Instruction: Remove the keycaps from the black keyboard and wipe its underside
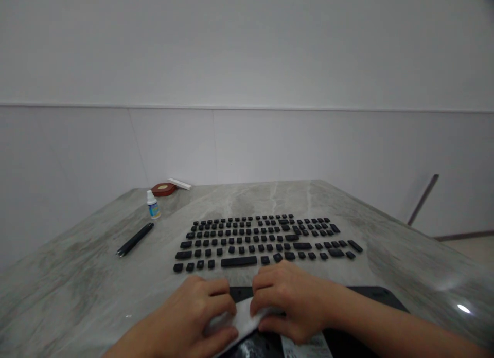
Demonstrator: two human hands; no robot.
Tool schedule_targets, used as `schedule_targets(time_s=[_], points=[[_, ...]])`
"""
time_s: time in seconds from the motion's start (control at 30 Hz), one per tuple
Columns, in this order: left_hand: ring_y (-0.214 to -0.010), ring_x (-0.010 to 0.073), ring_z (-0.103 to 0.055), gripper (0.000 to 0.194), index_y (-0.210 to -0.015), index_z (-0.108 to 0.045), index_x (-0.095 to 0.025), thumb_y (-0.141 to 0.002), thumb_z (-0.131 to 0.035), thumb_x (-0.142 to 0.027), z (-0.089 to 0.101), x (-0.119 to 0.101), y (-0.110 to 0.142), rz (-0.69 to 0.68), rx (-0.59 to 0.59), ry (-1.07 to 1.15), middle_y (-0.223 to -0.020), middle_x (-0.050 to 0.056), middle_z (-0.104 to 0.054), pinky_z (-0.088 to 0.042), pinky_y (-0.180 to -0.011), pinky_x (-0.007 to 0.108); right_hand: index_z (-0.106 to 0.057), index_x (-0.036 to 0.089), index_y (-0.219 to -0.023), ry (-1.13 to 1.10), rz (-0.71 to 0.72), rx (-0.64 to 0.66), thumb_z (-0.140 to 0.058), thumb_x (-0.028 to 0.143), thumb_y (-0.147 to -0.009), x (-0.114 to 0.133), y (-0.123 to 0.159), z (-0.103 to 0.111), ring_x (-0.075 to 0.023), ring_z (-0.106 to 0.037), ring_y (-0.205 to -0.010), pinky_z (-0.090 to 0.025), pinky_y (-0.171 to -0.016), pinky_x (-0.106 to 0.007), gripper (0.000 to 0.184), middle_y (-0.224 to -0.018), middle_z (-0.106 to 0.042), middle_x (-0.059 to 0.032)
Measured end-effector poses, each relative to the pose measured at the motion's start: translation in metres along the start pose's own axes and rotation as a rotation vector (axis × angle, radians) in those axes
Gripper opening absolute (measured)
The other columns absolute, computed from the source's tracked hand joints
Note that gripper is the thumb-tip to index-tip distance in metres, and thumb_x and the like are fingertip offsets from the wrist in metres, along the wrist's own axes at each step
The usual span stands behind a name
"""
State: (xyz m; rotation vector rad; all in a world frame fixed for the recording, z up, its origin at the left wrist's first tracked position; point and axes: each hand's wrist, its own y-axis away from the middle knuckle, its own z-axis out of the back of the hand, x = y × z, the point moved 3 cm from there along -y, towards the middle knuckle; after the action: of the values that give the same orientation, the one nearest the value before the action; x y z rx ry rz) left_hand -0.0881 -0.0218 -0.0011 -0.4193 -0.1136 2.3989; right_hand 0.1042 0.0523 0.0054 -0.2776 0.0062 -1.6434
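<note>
Both my left hand (200, 314) and my right hand (287, 299) are closed on a crumpled white wipe (244, 317), their fingertips close together. Under it lies a black keyboard body (376, 294) at the near edge of the view, partly hidden by my hands and right forearm. A pale printed label (309, 346) shows on its surface, and a shiny, whitish smeared patch (254, 345) lies beside the label. Just beyond my hands, loose black keycaps (239, 261) are spread in rows, laid out like a keyboard.
At the left of the grey marble-look table (77, 291) lies a black rod-like tool (135, 239). A small white bottle (153, 206) with a blue label stands behind it. Farther back are a reddish-brown case (163, 189) and a thin white item (179, 183), near the wall (254, 147).
</note>
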Motion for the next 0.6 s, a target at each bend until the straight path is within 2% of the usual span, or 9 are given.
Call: schedule_targets(time_s=[0.1, 0.2, 0.4, 0.6], points=[[-0.077, 0.0198, -0.063, 0.026, -0.102, -0.062, -0.024, -0.08, -0.076, -0.027, 0.0009, -0.001, 0.0001, -0.002, 0.013, 0.007, -0.095, 0.0, -0.066, -0.036, -0.064, 0.032, -0.07, 0.019, -0.098, 0.014, 0.016, 0.009, -0.07, 0.027, -0.083, 0.0018, -0.0024, 0.0005, -0.0173, -0.063, -0.076, -0.041, -0.063, -0.029, 0.017, -0.083, -0.068, -0.0007], [-0.077, 0.0202, -0.064, 0.029, -0.099, -0.061, -0.023, -0.076, -0.079, -0.026, 0.0003, -0.0017, -0.0009, 0.017, 0.024, 0.005, -0.093, 0.0, -0.067, -0.036, -0.064, 0.032, -0.069, 0.02, -0.097, 0.042, 0.046, 0.011, -0.068, 0.026, -0.084, 0.0042, -0.0038, 0.0007, -0.017, -0.062, -0.075, -0.041, -0.062, -0.029, 0.015, -0.083, -0.068, -0.0002], [-0.076, 0.02, -0.064, 0.023, -0.092, -0.059, -0.021, -0.076, -0.075, -0.023, -0.004, -0.0015, -0.0016, 0.055, 0.068, 0.007, -0.091, 0.0, -0.067, -0.039, -0.067, 0.033, -0.067, 0.023, -0.107, 0.085, 0.089, -0.01, -0.064, 0.027, -0.088, 0.0062, -0.0031, 0.0004, -0.0174, -0.061, -0.078, -0.042, -0.064, -0.03, 0.02, -0.09, -0.069, 0.0002], [-0.073, 0.0193, -0.063, 0.014, -0.092, -0.058, -0.021, -0.08, -0.065, -0.021, -0.0031, -0.0033, -0.002, 0.018, 0.088, -0.022, -0.087, 0.001, -0.067, -0.037, -0.065, 0.033, -0.069, 0.023, -0.108, 0.117, 0.108, -0.011, -0.064, 0.029, -0.088, 0.0042, -0.0025, -0.0003, -0.0173, -0.059, -0.074, -0.041, -0.061, -0.03, 0.022, -0.088, -0.068, -0.0003]])
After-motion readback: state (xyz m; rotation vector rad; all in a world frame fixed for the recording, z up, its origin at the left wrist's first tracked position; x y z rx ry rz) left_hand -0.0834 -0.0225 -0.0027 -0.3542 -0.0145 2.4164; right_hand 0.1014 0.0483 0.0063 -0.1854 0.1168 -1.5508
